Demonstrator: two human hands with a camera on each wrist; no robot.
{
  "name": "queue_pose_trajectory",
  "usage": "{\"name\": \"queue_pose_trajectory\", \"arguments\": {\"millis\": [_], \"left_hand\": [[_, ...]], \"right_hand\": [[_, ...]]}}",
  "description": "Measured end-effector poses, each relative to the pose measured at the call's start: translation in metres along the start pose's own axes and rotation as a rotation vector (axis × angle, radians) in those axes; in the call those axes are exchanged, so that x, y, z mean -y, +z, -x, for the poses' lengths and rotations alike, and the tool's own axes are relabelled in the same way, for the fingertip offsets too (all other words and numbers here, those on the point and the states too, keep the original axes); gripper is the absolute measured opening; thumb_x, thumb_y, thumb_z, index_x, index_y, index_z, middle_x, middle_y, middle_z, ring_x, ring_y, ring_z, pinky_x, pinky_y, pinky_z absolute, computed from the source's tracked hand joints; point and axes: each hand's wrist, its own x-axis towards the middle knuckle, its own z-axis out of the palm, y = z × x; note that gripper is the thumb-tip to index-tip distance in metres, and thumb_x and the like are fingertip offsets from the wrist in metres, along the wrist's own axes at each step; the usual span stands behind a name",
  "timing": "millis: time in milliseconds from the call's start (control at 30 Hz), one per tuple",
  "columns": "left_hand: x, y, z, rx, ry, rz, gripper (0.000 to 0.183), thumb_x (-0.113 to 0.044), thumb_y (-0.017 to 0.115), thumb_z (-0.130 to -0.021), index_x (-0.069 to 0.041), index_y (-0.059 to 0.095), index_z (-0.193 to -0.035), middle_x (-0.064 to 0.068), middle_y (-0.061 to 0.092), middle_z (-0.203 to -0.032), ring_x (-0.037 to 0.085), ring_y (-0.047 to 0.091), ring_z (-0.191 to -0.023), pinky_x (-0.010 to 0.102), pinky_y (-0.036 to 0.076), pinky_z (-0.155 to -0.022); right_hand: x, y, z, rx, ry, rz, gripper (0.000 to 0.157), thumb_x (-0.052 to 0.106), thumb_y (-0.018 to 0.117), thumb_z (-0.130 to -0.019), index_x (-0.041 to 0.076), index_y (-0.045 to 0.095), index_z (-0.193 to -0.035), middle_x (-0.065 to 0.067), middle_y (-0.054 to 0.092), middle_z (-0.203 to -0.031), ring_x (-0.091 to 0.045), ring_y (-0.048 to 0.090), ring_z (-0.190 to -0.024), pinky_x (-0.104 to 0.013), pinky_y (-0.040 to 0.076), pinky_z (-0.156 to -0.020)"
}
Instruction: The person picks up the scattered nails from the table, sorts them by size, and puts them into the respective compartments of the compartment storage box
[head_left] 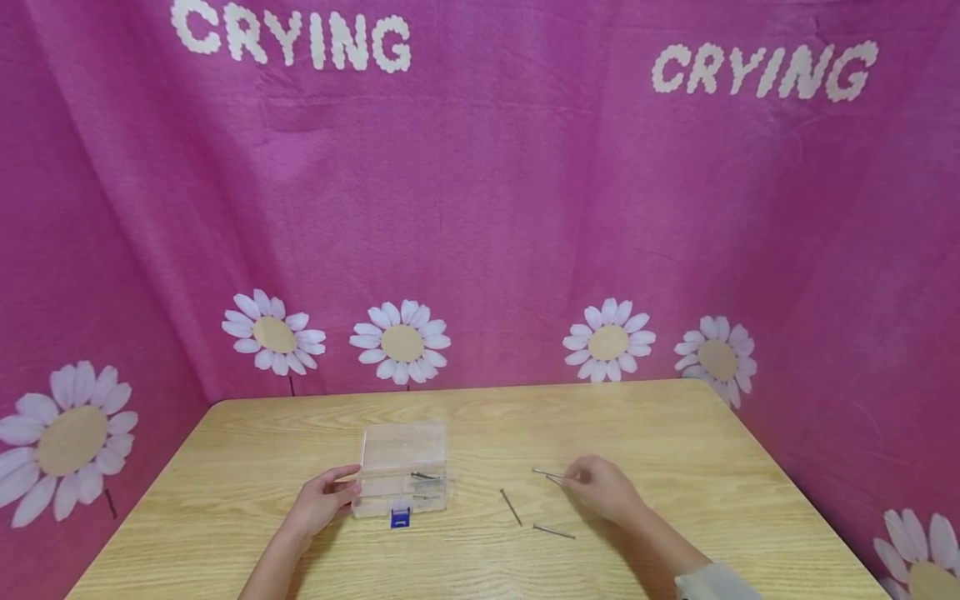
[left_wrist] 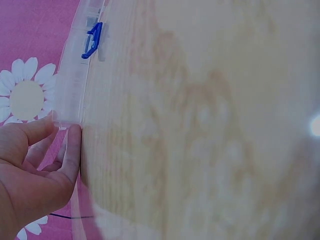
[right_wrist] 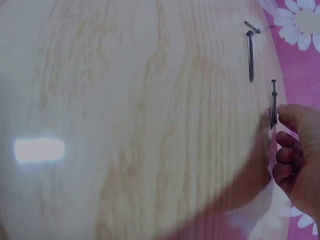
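Note:
A clear plastic box point(head_left: 367, 502) with a blue latch point(head_left: 401, 517) sits left of centre on the table; its lid seems tilted back. My left hand point(head_left: 318, 503) grips its left side, thumb and fingers at the corner in the left wrist view. Several nails point(head_left: 425, 477) lie in the box's right part. My right hand point(head_left: 603, 490) has its fingertips at the ends of two nails point(right_wrist: 273, 97) lying close together. Whether the fingers pinch a nail cannot be made out. Nearer me lie two loose nails, one slanted point(head_left: 511, 507), one almost crosswise point(head_left: 554, 531).
The wooden table point(head_left: 247, 467) has a light grain and rounded far corners. A pink curtain point(head_left: 495, 208) with daisies and white lettering hangs behind it and along both sides. A bright reflection point(right_wrist: 39, 150) shows on the tabletop in the right wrist view.

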Motion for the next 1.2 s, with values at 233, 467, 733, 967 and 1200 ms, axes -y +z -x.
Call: {"name": "queue_pose_trajectory", "arguments": {"millis": [233, 467, 733, 967, 1200], "left_hand": [[-0.001, 0.000, 0.001, -0.002, 0.004, 0.004, 0.040, -0.002, 0.058, -0.089, 0.008, 0.050, -0.127, 0.025, 0.061, -0.110, 0.014, 0.061, -0.087, 0.032, 0.056, -0.076], [0.000, -0.001, 0.001, 0.003, 0.010, -0.008, 0.040, -0.004, 0.058, -0.090, 0.007, 0.050, -0.127, 0.024, 0.061, -0.110, 0.013, 0.060, -0.087, 0.032, 0.056, -0.076], [0.000, 0.000, 0.000, -0.007, -0.004, -0.004, 0.040, -0.002, 0.058, -0.090, 0.007, 0.051, -0.127, 0.022, 0.062, -0.108, 0.012, 0.060, -0.085, 0.028, 0.055, -0.074], [0.000, 0.001, 0.000, -0.011, -0.003, 0.010, 0.040, -0.001, 0.058, -0.089, 0.008, 0.050, -0.128, 0.022, 0.062, -0.108, 0.012, 0.060, -0.084, 0.029, 0.056, -0.074], [0.000, 0.001, 0.000, -0.004, 0.003, 0.007, 0.040, -0.002, 0.058, -0.089, 0.008, 0.050, -0.127, 0.021, 0.062, -0.107, 0.012, 0.060, -0.084, 0.029, 0.056, -0.074]], "right_hand": [[-0.011, -0.005, 0.004, 0.003, 0.015, 0.006, 0.004, 0.021, 0.069, -0.081, 0.018, 0.066, -0.080, 0.002, 0.063, -0.084, -0.012, 0.055, -0.081, -0.037, 0.049, -0.076], [-0.010, -0.008, 0.009, 0.033, 0.021, -0.001, 0.005, 0.021, 0.069, -0.081, 0.017, 0.067, -0.080, 0.004, 0.061, -0.080, -0.011, 0.054, -0.078, -0.035, 0.048, -0.074], [-0.008, -0.008, 0.011, 0.042, 0.019, 0.021, 0.005, 0.020, 0.069, -0.081, 0.018, 0.066, -0.077, 0.004, 0.061, -0.082, -0.011, 0.055, -0.081, -0.037, 0.049, -0.078], [-0.006, -0.007, 0.011, 0.030, 0.012, 0.040, 0.009, 0.019, 0.070, -0.080, 0.011, 0.067, -0.079, 0.003, 0.062, -0.084, -0.011, 0.056, -0.081, -0.037, 0.050, -0.079], [-0.005, -0.005, 0.010, 0.036, -0.007, 0.026, 0.009, 0.016, 0.068, -0.080, 0.007, 0.067, -0.080, 0.002, 0.063, -0.078, -0.011, 0.057, -0.076, -0.032, 0.051, -0.073]]}}
